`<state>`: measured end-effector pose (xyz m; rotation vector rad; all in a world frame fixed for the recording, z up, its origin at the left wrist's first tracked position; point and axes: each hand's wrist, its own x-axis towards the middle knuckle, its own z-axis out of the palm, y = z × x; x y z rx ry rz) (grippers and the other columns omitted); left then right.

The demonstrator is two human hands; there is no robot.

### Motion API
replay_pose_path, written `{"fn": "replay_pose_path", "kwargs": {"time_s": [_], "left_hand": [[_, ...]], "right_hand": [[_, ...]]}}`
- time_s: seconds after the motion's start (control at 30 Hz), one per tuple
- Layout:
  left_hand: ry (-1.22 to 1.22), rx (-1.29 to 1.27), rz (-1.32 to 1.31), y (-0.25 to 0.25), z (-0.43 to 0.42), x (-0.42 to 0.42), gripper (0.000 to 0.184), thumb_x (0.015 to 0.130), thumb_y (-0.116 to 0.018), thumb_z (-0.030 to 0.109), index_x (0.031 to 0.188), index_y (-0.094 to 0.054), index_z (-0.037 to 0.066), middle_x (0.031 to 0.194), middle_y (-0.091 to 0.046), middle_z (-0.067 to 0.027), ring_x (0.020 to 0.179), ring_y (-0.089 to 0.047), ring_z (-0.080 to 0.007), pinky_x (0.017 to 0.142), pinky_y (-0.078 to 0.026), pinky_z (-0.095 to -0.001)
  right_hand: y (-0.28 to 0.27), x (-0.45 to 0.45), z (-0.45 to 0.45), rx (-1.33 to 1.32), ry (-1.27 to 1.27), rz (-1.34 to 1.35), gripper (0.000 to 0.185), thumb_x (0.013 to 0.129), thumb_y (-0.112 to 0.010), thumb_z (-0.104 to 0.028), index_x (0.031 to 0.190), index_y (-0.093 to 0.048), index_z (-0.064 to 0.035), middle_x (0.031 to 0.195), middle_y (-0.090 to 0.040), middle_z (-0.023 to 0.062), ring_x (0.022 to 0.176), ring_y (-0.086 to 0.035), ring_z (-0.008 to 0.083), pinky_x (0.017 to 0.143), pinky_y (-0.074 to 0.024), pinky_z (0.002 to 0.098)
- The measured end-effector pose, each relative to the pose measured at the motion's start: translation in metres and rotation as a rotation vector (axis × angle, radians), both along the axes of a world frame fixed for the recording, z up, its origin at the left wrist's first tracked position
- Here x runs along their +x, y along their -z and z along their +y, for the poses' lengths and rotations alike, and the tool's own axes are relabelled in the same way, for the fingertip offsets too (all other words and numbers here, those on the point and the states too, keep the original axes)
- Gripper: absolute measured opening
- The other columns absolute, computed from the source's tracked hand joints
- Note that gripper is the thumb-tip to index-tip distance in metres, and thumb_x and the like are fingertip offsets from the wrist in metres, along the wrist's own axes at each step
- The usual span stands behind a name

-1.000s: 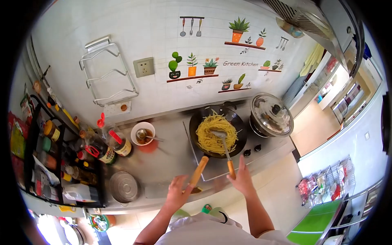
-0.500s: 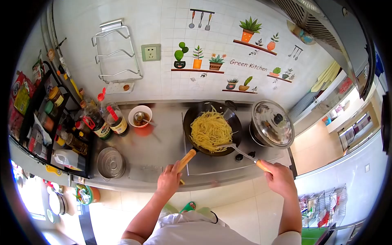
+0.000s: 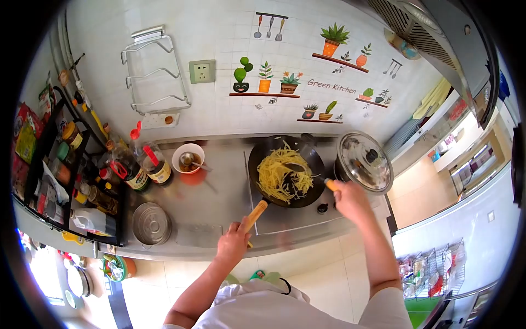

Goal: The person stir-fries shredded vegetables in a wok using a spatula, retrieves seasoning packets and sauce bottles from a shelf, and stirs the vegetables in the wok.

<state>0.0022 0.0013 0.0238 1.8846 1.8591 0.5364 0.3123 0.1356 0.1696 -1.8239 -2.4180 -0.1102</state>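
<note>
A dark wok (image 3: 315,159) sits on the stove, with a heap of thin yellow strips (image 3: 274,175) like shredded potato or noodles inside. My left hand (image 3: 233,241) is closed around the wok's wooden handle (image 3: 256,213), which points toward me. On the wok's right side, my right hand (image 3: 352,200) grips the wooden handle of a metal spatula (image 3: 330,185). The spatula's blade is among the strips near the middle of the wok, partly covered by them.
A lidded steel pot (image 3: 364,164) stands right of the wok. To the left are a bowl (image 3: 188,150) with a ladle, sauce bottles (image 3: 156,167), a round metal container (image 3: 151,223) and a black rack (image 3: 66,219) of seasonings. A range hood (image 3: 433,33) hangs at upper right.
My right hand has moved up and left, pushing the spatula from the wok's lower edge into the strips. The heap has shifted and loosened. My left hand keeps its hold.
</note>
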Motion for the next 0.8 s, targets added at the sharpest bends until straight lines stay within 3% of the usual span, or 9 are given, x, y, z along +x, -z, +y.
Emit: {"fn": "replay_pose_path", "kwargs": {"time_s": [0.13,0.2,0.27,0.3,0.4,0.53,0.63,0.7,0.8], "left_hand": [[-0.002,0.007,-0.013,-0.002,0.0,0.001,0.056,0.09,-0.062,0.023,0.141,-0.042,0.012,0.113,-0.058,-0.0121,0.09,-0.065,-0.0333,0.073,-0.055,-0.044],[-0.006,-0.022,-0.024,-0.009,0.001,0.0,0.056,0.089,-0.062,0.023,0.14,-0.043,0.012,0.113,-0.058,-0.0136,0.09,-0.064,-0.0346,0.074,-0.055,-0.0447],[-0.003,-0.073,-0.033,-0.011,0.001,-0.002,0.055,0.089,-0.062,0.024,0.14,-0.044,0.013,0.112,-0.059,-0.0129,0.089,-0.064,-0.034,0.072,-0.055,-0.0446],[-0.001,-0.073,-0.03,-0.008,0.001,-0.002,0.055,0.089,-0.062,0.024,0.14,-0.044,0.013,0.112,-0.059,-0.0129,0.089,-0.064,-0.034,0.072,-0.055,-0.0446],[0.006,0.009,-0.052,0.001,0.0,-0.003,0.055,0.089,-0.062,0.024,0.141,-0.044,0.014,0.111,-0.06,-0.0121,0.087,-0.065,-0.0338,0.072,-0.055,-0.0444],[0.021,0.025,-0.038,-0.003,0.001,-0.004,0.056,0.09,-0.062,0.025,0.141,-0.043,0.014,0.111,-0.059,-0.0105,0.088,-0.065,-0.0316,0.071,-0.056,-0.0433],[0.039,0.007,-0.011,-0.004,0.001,-0.005,0.057,0.09,-0.063,0.025,0.142,-0.042,0.013,0.11,-0.058,-0.0094,0.089,-0.065,-0.0293,0.07,-0.056,-0.0419],[0.041,0.004,-0.012,-0.001,0.001,-0.005,0.058,0.089,-0.063,0.025,0.142,-0.042,0.013,0.11,-0.058,-0.0094,0.089,-0.065,-0.0293,0.069,-0.056,-0.0417],[0.041,0.035,0.001,0.002,0.0,-0.004,0.058,0.089,-0.063,0.025,0.141,-0.042,0.012,0.109,-0.058,-0.0093,0.089,-0.065,-0.029,0.068,-0.056,-0.0413]], "right_hand": [[-0.079,-0.022,0.026,-0.125,0.131,-0.201,0.018,0.085,-0.058,-0.018,0.088,-0.07,-0.0053,0.086,-0.069,0.0203,0.088,-0.067,0.0334,0.077,-0.0521,0.0465],[-0.095,-0.025,0.052,-0.17,0.141,-0.37,0.021,0.083,-0.059,-0.017,0.082,-0.068,0.0014,0.087,-0.07,0.0208,0.076,-0.069,0.0306,0.068,-0.0541,0.0433],[-0.123,-0.041,0.081,-0.538,0.342,-0.316,0.022,0.084,-0.053,-0.012,0.081,-0.067,0.006,0.073,-0.069,0.0188,0.058,-0.066,0.0279,0.052,-0.0524,0.0394],[-0.114,-0.03,0.099,-0.632,0.394,-0.22,0.026,0.087,-0.054,-0.014,0.079,-0.065,0.0081,0.066,-0.068,0.0171,0.045,-0.058,0.0194,0.04,-0.0453,0.0326],[-0.062,0.011,0.141,-0.788,0.46,0.064,0.027,0.089,-0.063,-0.021,0.082,-0.066,0.0048,0.078,-0.07,0.0183,0.045,-0.053,0.015,0.04,-0.0415,0.0307],[-0.04,0.011,0.127,-0.772,0.375,0.207,0.024,0.089,-0.064,-0.02,0.089,-0.068,0.0037,0.077,-0.071,0.0153,0.046,-0.052,0.0126,0.04,-0.0383,0.0302],[-0.043,0.022,0.11,-0.686,0.207,0.244,0.022,0.086,-0.067,-0.02,0.098,-0.07,-0.0006,0.075,-0.07,0.0117,0.05,-0.056,0.0144,0.046,-0.0427,0.0321],[-0.052,0.033,0.099,-0.44,-0.018,0.217,0.025,0.084,-0.069,-0.019,0.105,-0.072,-0.0069,0.073,-0.069,0.0099,0.057,-0.061,0.0161,0.055,-0.0475,0.0339],[-0.067,0.02,0.094,-0.328,0.064,0.099,0.026,0.081,-0.07,-0.02,0.103,-0.071,-0.0075,0.078,-0.069,0.0137,0.068,-0.067,0.0224,0.067,-0.051,0.0362]]}}
